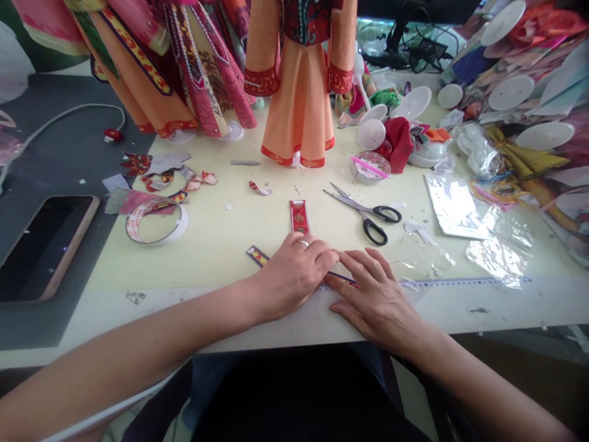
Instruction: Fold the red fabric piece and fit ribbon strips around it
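Observation:
A narrow purple-edged strip of patterned trim [257,255] lies across the front of the table, its middle hidden by my hands. My left hand [299,270], with a ring on one finger, is closed over this strip, fingertips bunched at its right side. Fingers stretched out, my right hand [375,294] rests on the strip's right part [343,280], its fingertips close to the left hand. Just beyond my left knuckles is a short red patterned piece of trim [299,216] with white-dotted edges. Black-handled scissors [363,212] lie partly spread beyond my right hand.
Dressed figures in orange robes [299,98] stand at the back. A tape roll [156,221] and fabric scraps sit left, beside a phone [48,248] on a grey mat. Plastic packets [455,205], white discs and heaped cloth crowd the right. A ruler-like marked edge [469,283] runs along the front.

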Demonstrator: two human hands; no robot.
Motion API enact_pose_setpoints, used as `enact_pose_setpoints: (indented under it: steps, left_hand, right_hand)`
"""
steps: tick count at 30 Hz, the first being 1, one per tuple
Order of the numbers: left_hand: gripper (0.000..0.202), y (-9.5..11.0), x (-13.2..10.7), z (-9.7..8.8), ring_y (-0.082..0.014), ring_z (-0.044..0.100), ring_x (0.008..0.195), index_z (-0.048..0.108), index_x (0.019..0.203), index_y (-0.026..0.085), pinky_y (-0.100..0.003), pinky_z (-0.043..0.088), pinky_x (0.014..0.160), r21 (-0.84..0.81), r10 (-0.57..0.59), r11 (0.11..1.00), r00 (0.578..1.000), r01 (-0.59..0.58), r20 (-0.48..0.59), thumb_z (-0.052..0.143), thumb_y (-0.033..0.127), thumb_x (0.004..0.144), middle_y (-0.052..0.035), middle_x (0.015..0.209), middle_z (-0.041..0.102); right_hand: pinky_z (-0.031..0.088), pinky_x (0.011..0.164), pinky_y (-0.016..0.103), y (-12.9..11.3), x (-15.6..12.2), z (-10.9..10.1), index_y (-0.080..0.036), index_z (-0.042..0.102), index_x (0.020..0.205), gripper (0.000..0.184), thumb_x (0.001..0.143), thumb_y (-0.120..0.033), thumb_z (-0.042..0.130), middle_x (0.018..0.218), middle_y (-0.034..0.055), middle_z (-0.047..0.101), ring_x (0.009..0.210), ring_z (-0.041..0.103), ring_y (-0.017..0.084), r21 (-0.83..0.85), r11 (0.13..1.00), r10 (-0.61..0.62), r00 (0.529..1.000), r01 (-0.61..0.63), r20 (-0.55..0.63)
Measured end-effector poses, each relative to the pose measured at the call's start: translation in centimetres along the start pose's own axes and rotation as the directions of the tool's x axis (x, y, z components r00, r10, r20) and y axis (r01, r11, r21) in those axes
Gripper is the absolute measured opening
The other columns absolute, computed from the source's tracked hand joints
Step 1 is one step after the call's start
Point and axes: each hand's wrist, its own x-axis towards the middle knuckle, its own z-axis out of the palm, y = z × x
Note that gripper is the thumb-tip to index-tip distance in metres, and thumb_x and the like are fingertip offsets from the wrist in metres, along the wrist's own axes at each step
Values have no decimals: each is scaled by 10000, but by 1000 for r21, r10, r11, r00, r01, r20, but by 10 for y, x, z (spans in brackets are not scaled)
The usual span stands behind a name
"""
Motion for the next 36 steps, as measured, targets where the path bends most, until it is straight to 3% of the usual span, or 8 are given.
enact_pose_setpoints:
  steps: [11, 16, 19, 23, 29, 32, 36]
  left_hand:
    - [225, -1, 0, -2, -259, 538, 1016, 520, 1100, 103, -420, 363, 898, 9, 7, 1000, 998, -8, 59, 453, 180, 899, -130, 1089, 605]
    - [259, -5, 1, -5, -259, 534, 1031, 530, 1100, 116, -417, 369, 902, -97, -33, 994, 997, 40, 70, 524, 269, 891, -119, 1101, 610]
    - [309, -10, 3, -14, -246, 539, 1045, 531, 1111, 112, -396, 384, 900, -216, -49, 975, 998, 56, 40, 533, 331, 893, -113, 1108, 620]
    - [292, -21, 2, -38, -209, 547, 1061, 534, 1128, 129, -364, 392, 925, -294, -91, 952, 996, 82, -17, 550, 296, 888, -92, 1115, 628]
    - [173, -36, -35, -70, -172, 593, 926, 611, 1024, 169, -321, 421, 850, -206, -118, 971, 993, 119, 15, 531, 256, 896, -46, 972, 661]
    - [186, -30, -59, -66, -179, 591, 923, 623, 1021, 158, -330, 421, 853, -123, -95, 988, 995, 92, -19, 499, 240, 910, -67, 981, 659]
    - [264, -13, -78, -47, -228, 561, 1015, 590, 1132, 133, -375, 403, 899, 43, -54, 998, 998, 55, -27, 501, 226, 901, -116, 1089, 632]
  right_hand:
    - [312, 1042, 544, 3, -22, -5, -207, 609, 1143, 291, 872, -302, 560, 1367, 125, 478, 1234, 422, 293, -41, 999, 33, 999, -34, -41]
    - [328, 1037, 535, 1, -23, -4, -199, 588, 1183, 325, 872, -286, 559, 1356, 118, 494, 1221, 437, 287, -22, 999, 34, 999, -35, -41]
    - [332, 1037, 530, 0, -24, -7, -173, 561, 1210, 348, 865, -224, 559, 1321, 120, 532, 1200, 458, 276, -9, 1000, 5, 996, -6, -90]
    - [338, 1039, 508, 2, -20, -15, -179, 564, 1188, 336, 855, -145, 547, 1203, 81, 626, 1122, 520, 234, -11, 999, -32, 982, 30, -188]
    - [357, 1033, 451, 9, -9, -24, -194, 612, 1077, 243, 865, -124, 516, 1055, 41, 677, 1017, 558, 190, 20, 993, -112, 988, 115, -106]
    - [372, 1014, 439, 9, -7, -24, -194, 632, 987, 198, 885, -132, 475, 945, 40, 684, 955, 566, 184, 47, 991, -123, 991, 125, -53]
    - [400, 983, 426, 6, -8, -21, -192, 629, 975, 224, 901, -127, 427, 874, 43, 669, 899, 575, 176, 55, 988, -140, 990, 141, -16]
